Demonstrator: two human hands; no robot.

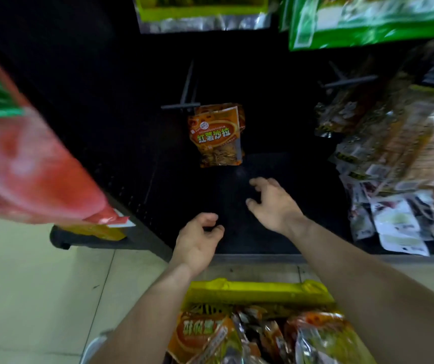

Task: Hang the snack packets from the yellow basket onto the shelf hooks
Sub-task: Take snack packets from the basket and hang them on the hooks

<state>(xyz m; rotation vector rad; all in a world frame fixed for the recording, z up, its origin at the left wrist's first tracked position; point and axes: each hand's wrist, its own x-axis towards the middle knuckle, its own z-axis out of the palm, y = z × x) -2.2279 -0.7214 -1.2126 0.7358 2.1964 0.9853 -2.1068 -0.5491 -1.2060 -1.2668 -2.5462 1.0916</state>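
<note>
An orange snack packet (217, 135) hangs from a dark shelf hook (184, 101) in the middle of the black shelf back. Another bare hook (350, 81) sticks out to its right. The yellow basket (258, 291) sits at the bottom of the view and holds several orange and silver snack packets (200, 337). My left hand (197, 240) hovers below the hung packet with fingers loosely curled and nothing in it. My right hand (271, 203) is a little higher and to the right, fingers spread and relaxed, also empty. Both hands are apart from the packet.
Green packets (368, 19) hang at the top right and a yellow-green one (200, 11) at the top middle. Mixed packets (394, 166) crowd the right side of the shelf. A blurred red and green packet (26, 158) fills the left foreground. Beige floor tiles (40, 298) lie below.
</note>
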